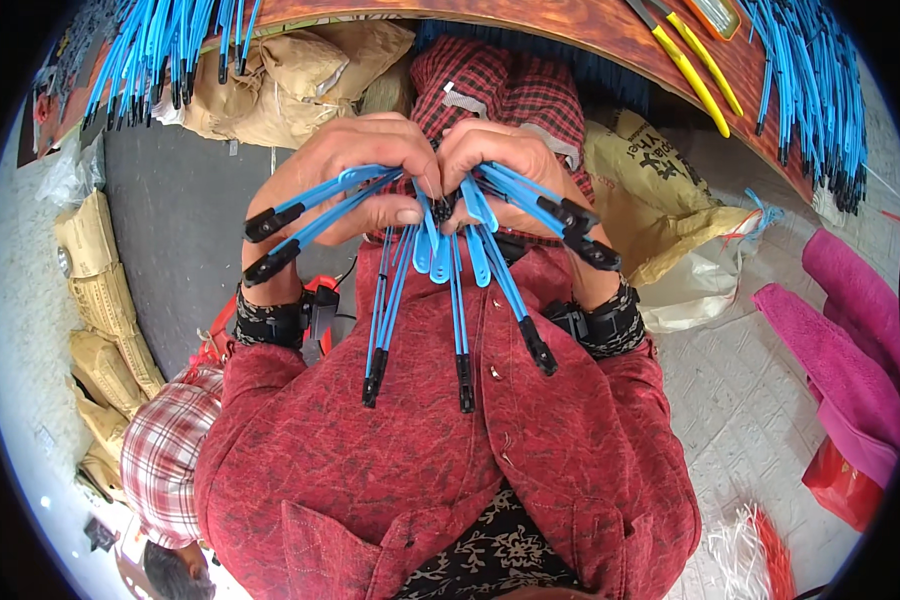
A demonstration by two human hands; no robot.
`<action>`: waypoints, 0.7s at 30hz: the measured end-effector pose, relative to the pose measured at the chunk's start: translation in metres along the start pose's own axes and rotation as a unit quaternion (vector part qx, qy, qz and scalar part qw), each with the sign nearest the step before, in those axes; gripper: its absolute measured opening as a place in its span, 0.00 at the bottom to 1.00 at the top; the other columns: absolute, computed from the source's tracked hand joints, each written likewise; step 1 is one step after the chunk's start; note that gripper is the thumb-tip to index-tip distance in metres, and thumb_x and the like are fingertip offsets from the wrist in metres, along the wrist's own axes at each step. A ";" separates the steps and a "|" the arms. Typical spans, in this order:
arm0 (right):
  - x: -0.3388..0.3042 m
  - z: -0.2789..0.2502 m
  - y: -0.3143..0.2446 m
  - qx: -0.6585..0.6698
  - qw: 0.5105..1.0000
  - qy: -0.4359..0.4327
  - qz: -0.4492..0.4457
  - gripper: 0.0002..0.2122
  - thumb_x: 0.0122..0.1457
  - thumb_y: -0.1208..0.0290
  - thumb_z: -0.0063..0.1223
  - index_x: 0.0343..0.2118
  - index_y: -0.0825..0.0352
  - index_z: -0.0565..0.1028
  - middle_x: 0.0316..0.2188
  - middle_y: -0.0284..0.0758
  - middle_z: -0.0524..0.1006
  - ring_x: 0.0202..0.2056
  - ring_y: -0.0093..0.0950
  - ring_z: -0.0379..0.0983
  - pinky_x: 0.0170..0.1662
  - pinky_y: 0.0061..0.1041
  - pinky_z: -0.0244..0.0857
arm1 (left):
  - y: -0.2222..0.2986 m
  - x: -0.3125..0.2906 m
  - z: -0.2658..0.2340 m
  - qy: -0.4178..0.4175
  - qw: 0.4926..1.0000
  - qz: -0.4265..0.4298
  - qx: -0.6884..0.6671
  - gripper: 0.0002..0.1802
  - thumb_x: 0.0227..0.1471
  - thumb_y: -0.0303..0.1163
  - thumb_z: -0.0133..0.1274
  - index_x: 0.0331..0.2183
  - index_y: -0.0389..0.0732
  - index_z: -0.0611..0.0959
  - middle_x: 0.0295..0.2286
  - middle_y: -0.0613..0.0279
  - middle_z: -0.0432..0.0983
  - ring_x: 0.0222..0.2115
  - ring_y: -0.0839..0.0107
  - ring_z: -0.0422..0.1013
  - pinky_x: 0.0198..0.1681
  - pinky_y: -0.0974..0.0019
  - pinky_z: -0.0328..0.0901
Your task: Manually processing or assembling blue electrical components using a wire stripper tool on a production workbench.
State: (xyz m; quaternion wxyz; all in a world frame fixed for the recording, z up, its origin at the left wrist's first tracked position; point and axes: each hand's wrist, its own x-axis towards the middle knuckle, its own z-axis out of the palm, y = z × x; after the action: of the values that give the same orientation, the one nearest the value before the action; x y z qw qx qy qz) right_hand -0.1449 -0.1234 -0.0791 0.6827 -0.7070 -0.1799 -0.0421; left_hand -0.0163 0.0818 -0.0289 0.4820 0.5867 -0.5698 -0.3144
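Between my two hands is a fan-shaped assembly of thin blue arms (457,317) with black end pieces, spread outward and down toward my chest. Its arms meet at a small black centre (443,207), mostly covered by my fingers. My left hand (365,165) is closed, thumb and forefinger pinching the left side near this centre. On the other side my right hand (505,155) is closed too, its fingertips pressed close to the left ones. Several blue arms stick out past each hand, and flat rounded blue ends hang just below the fingertips.
A wooden table edge (530,15) curves ahead, with piles of blue arms (175,50) at left and similar blue arms (805,90) at right. Yellow-handled pliers (695,75) lie there. Sacks (660,200) stand below. A pink cloth (840,350) is at right; another person (175,450) is at lower left.
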 end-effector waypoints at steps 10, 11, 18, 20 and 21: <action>0.005 0.006 0.001 -0.047 0.998 0.016 -0.047 0.15 0.45 0.65 0.72 0.30 0.65 0.75 0.28 0.31 0.75 0.33 0.32 0.73 0.38 0.31 0.66 | 0.000 0.000 -0.001 -0.007 1.000 -0.017 0.015 0.23 0.47 0.51 0.67 0.30 0.38 0.84 0.28 0.60 0.79 0.33 0.62 0.75 0.37 0.61 0.68; 0.005 0.007 0.001 -0.046 0.998 0.016 -0.047 0.15 0.45 0.65 0.72 0.30 0.65 0.75 0.28 0.31 0.75 0.33 0.32 0.73 0.38 0.31 0.66 | 0.000 -0.001 0.000 -0.003 1.000 -0.022 0.018 0.22 0.45 0.49 0.68 0.29 0.39 0.84 0.28 0.61 0.79 0.33 0.62 0.75 0.37 0.61 0.68; 0.006 0.010 0.002 -0.041 0.997 0.031 -0.065 0.16 0.44 0.66 0.73 0.29 0.65 0.74 0.28 0.31 0.75 0.33 0.32 0.74 0.39 0.31 0.66 | -0.002 -0.005 0.007 0.043 0.999 -0.007 0.017 0.18 0.43 0.43 0.71 0.28 0.41 0.83 0.28 0.62 0.80 0.32 0.63 0.76 0.39 0.61 0.68; 0.005 0.010 0.004 -0.042 0.997 0.035 -0.062 0.16 0.44 0.67 0.74 0.30 0.65 0.74 0.28 0.31 0.75 0.34 0.32 0.74 0.39 0.31 0.67 | -0.002 -0.007 0.011 0.076 0.997 -0.003 0.023 0.16 0.45 0.41 0.70 0.28 0.41 0.83 0.28 0.62 0.80 0.32 0.63 0.76 0.39 0.61 0.68; 0.003 0.010 0.007 -0.043 0.996 0.041 -0.062 0.16 0.44 0.68 0.74 0.30 0.66 0.75 0.29 0.31 0.76 0.34 0.32 0.74 0.40 0.31 0.67 | -0.004 -0.008 0.014 0.076 0.997 -0.002 0.022 0.16 0.45 0.41 0.70 0.28 0.41 0.83 0.28 0.62 0.80 0.32 0.63 0.76 0.39 0.61 0.68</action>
State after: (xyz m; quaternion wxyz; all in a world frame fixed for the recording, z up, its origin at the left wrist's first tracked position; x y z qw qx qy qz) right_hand -0.1415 -0.1131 -0.0849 0.6548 -0.7206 -0.1936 -0.1209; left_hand -0.0291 0.0858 -0.0390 0.5102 0.6204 -0.5373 -0.2570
